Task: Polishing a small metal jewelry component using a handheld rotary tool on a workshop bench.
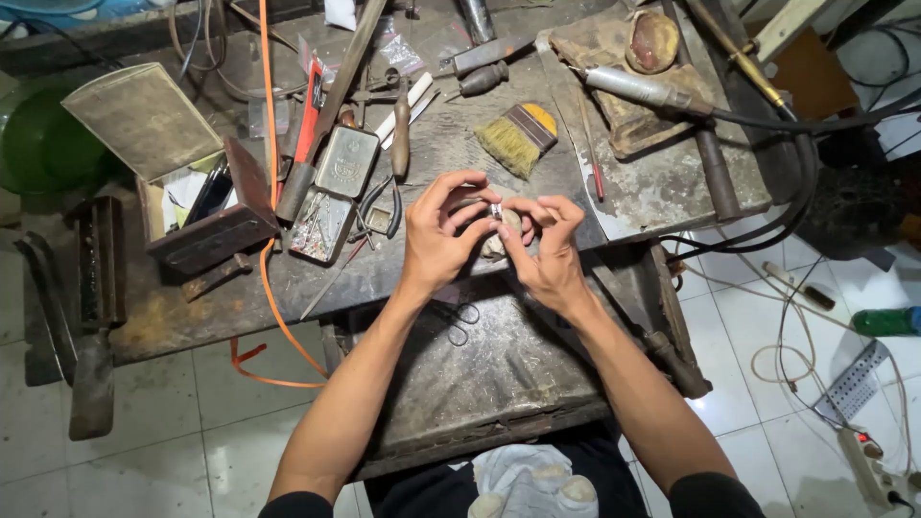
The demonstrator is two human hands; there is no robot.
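Both hands meet over the front edge of a worn grey workbench. A small silver ring-like metal piece is pinched between the fingertips of my left hand and my right hand. Beneath the fingers lies a small pale lump, partly hidden; I cannot tell what it is. Below my wrists a dark metal tray juts out from the bench, and a pair of small scissors lies on it.
A yellow-handled brush lies just behind the hands. Left of them are tins, an open wooden box, pliers and files. An orange cable crosses the bench. A rotary handpiece and black hoses lie at the right. The floor is white tile.
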